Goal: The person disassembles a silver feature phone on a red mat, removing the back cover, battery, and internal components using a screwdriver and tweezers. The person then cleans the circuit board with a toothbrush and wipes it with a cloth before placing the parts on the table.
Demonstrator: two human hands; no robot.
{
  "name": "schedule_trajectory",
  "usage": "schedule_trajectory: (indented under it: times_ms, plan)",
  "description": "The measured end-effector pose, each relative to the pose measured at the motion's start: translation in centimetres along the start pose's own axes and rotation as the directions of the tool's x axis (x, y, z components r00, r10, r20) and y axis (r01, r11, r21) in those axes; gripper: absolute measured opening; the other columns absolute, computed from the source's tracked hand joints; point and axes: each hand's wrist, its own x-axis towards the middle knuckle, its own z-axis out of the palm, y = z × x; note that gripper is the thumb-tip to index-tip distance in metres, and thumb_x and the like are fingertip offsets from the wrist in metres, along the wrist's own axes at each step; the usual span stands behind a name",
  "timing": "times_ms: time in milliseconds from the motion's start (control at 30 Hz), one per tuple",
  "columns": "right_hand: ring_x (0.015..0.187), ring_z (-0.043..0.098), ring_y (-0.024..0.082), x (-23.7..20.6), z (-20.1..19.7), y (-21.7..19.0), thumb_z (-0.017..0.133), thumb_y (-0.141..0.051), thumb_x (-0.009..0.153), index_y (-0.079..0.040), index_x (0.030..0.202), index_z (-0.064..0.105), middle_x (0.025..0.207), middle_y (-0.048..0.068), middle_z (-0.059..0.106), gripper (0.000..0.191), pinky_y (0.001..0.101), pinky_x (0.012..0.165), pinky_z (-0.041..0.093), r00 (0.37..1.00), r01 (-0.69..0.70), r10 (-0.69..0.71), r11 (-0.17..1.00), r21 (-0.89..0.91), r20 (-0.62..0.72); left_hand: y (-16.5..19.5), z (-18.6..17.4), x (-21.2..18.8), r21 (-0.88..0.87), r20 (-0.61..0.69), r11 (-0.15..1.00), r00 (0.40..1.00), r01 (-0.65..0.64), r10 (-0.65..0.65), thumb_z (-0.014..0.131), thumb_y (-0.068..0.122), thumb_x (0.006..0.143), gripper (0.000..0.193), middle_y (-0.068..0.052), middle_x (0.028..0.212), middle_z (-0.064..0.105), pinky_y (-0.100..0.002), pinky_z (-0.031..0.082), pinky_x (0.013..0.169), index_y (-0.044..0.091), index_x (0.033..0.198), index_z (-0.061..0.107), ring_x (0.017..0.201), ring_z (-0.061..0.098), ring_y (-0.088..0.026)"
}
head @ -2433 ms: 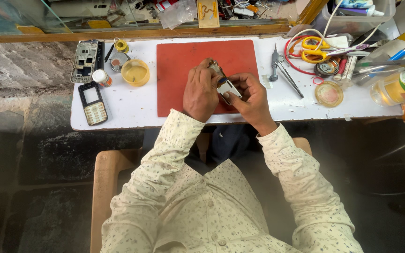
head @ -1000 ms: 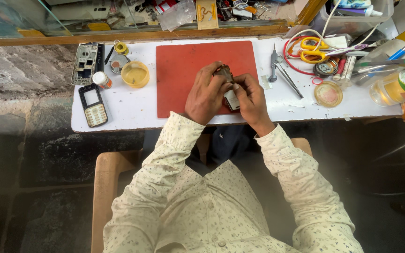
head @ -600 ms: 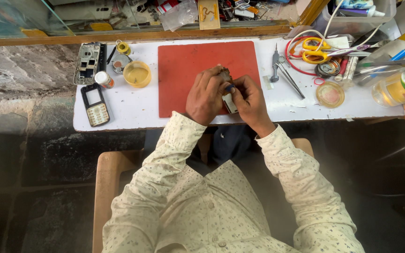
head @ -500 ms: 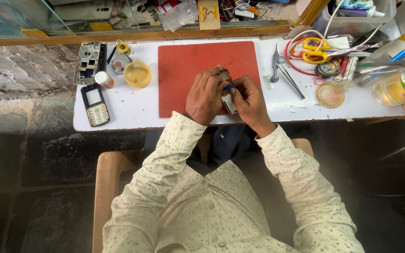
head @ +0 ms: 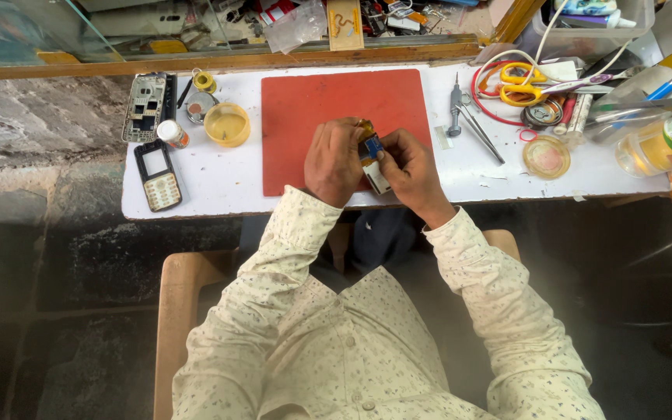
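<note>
- Compared with the frame a couple of seconds earlier, both hands had drawn closer together over the near edge of the red mat (head: 328, 109), and the small device between them had been turned more upright.
- From the head view, the left hand (head: 333, 160) was curled nearly closed, its fingers wrapped round the left side of the small device (head: 372, 162), a pale block with a blue and brownish part at its top.
- The right hand (head: 407, 168) was likewise almost closed, thumb and fingertips pinching the device from the right, so that both hands gripped the same piece and touched each other around it.
- That device sat above the mat's front edge, just over the white table (head: 219, 183); I could not tell whether it rested on the mat.
- To the left lay a keypad phone frame (head: 158, 176), a bare phone chassis (head: 145, 107) and a round yellow dish (head: 227, 124), all well apart from the hands.
- To the right lay tweezers (head: 456, 106), yellow-handled scissors (head: 524, 84) inside a red cable loop, a round pink lid (head: 546, 156) and a clear bottle (head: 663, 144).
</note>
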Motion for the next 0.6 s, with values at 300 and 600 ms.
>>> schedule_trajectory:
  times_ms: [300,600]
  plan:
    - [0.074,0.060,0.003,0.1,-0.1,-0.3,0.061,-0.005,0.103,-0.001,0.100,0.059,0.084,0.001,0.066,0.005,0.0205,0.066,0.050,0.999,0.001,0.000,1.000,0.017,-0.037,0.0,-0.1,0.3,-0.090,0.022,0.996,0.999,-0.024,0.026,0.067,-0.002,0.100,0.012,-0.016,0.117,0.068,-0.039,0.058,0.088,-0.001,0.110,0.059,0.103,0.068,-0.033]
    - [0.075,0.064,0.005,0.2,0.1,-0.9,0.063,-0.007,0.104,-0.001,0.098,0.059,0.085,0.002,0.068,0.009,0.0206,0.067,0.053,0.995,0.030,-0.028,0.999,0.016,-0.094,-0.1,-0.4,0.5,-0.198,0.140,0.980,0.989,-0.020,0.049,0.073,0.004,0.094,0.028,-0.019,0.129,0.063,-0.043,0.055,0.101,-0.001,0.117,0.056,0.118,0.065,-0.037]
